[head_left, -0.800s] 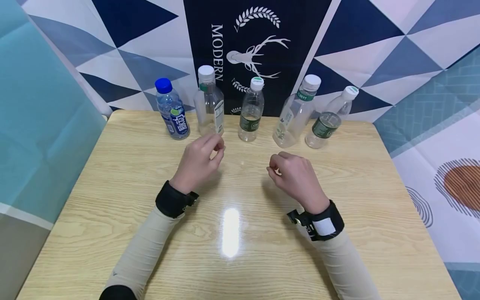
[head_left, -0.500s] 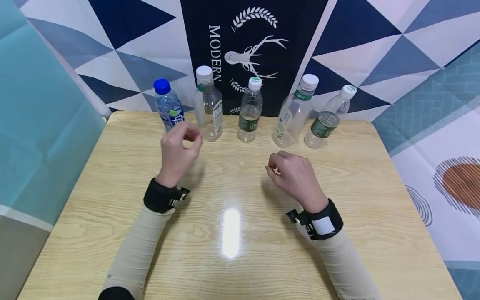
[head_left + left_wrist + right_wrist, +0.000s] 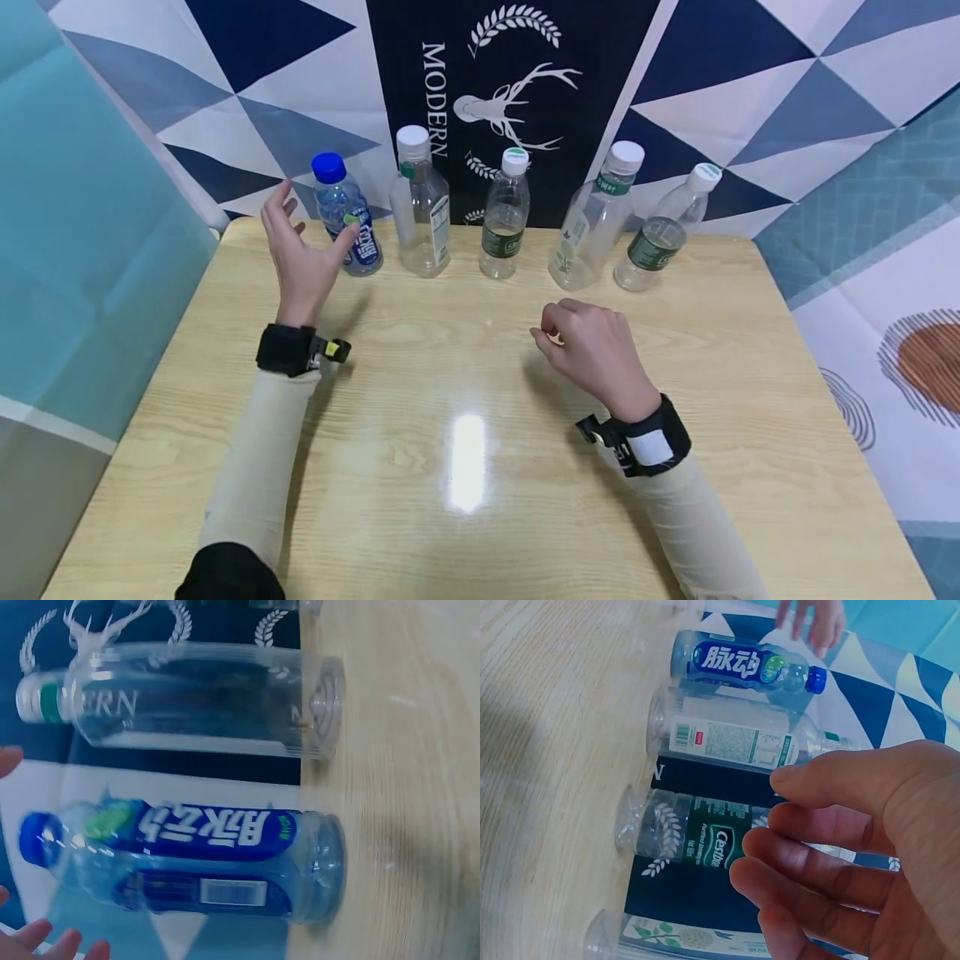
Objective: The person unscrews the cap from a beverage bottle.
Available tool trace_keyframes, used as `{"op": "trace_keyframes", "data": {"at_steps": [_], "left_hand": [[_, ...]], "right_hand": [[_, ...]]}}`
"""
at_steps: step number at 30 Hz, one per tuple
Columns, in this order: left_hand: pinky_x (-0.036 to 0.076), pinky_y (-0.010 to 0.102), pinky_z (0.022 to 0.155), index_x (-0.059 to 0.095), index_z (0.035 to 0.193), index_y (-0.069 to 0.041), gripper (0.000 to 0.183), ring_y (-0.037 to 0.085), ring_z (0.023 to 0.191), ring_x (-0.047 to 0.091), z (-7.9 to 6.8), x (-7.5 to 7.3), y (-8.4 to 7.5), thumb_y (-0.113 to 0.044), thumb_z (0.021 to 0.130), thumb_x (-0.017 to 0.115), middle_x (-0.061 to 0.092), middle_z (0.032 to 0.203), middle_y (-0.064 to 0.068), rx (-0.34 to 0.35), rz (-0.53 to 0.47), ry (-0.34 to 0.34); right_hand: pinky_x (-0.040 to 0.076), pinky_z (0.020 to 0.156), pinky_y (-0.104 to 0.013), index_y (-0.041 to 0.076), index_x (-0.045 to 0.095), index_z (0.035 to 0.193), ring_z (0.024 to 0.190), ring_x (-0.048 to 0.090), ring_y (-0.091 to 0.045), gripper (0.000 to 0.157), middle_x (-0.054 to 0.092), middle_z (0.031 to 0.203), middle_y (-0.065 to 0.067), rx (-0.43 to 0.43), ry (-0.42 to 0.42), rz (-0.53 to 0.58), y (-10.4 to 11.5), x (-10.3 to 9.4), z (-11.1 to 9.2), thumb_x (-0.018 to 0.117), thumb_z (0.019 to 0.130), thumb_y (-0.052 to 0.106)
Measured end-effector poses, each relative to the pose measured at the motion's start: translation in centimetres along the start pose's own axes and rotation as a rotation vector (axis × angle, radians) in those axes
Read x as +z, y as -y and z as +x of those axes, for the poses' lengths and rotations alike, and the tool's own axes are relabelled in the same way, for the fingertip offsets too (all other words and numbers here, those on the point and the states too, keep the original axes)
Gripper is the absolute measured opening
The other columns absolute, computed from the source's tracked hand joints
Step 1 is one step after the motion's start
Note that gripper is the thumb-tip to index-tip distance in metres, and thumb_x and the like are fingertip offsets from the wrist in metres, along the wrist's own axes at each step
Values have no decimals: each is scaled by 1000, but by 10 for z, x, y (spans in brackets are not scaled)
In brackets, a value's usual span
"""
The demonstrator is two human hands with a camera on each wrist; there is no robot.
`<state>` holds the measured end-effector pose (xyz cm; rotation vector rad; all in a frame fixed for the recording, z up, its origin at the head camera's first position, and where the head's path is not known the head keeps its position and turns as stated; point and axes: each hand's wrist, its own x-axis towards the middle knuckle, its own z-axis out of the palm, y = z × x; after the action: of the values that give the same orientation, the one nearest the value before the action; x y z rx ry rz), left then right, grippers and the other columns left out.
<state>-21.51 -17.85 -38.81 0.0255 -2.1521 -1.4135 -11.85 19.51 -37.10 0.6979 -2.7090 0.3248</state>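
Note:
My left hand (image 3: 300, 271) is spread around the blue-capped plastic bottle (image 3: 341, 200), thumb and fingers apart. In the left wrist view its fingertips (image 3: 67, 945) show a gap from that bottle (image 3: 210, 859), so no contact is visible. To the right of it stands a tall clear bottle (image 3: 420, 217) with a white cap. My right hand (image 3: 596, 354) hovers over the table with loosely curled fingers and holds nothing. Nearest to it are a small green-labelled bottle (image 3: 502, 225) and another tall clear bottle (image 3: 588, 229). All these bottles are upright.
A second small green-labelled bottle (image 3: 660, 233) stands at the far right of the row. The wooden table (image 3: 420, 517) ends just behind the bottles, against a patterned cloth backdrop (image 3: 300, 75). Teal cloth (image 3: 90, 250) hangs along the left side.
My left hand has moved left from in front of the tall clear bottle to the blue-capped one, and its fingers have spread. The right hand has stayed in place.

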Motion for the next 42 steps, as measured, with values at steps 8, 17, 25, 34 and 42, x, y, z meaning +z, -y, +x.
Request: {"op": "trace_keyframes", "data": {"at_steps": [8,17,25,34,42], "left_hand": [[18,32,130,7,165,-24,119,20,160,16,33,13,25,-44,79,87,11,172,0,-18,37,112],[17,41,131,3,164,-31,118,14,160,19,43,23,43,-35,81,86,14,174,-4,-174,-78,177],[23,41,129,7,164,-24,115,22,156,30,32,26,26,-13,80,85,25,170,5,-214,-215,202],[32,41,125,21,159,-29,100,21,148,41,35,37,52,-17,81,83,41,162,5,-244,-136,169],[35,40,123,35,153,-24,88,19,143,47,33,33,57,-19,80,84,48,155,4,-182,-108,169]], "right_hand": [[42,46,-37,16,65,72,53,57,-19,24,61,65,2,0,-9,-3,1,-2,2,76,89,28],[38,45,-34,18,63,69,51,53,-16,27,59,63,4,-3,-27,3,4,-4,4,74,91,30],[38,46,-34,18,62,68,51,53,-16,29,57,62,4,-8,-18,0,5,-2,3,74,91,29],[38,45,-34,18,61,68,50,51,-15,28,57,61,5,-14,-18,-4,5,0,1,74,91,29],[38,45,-35,18,61,68,50,53,-16,28,57,61,5,-12,-20,-12,3,0,1,74,91,29]]}}
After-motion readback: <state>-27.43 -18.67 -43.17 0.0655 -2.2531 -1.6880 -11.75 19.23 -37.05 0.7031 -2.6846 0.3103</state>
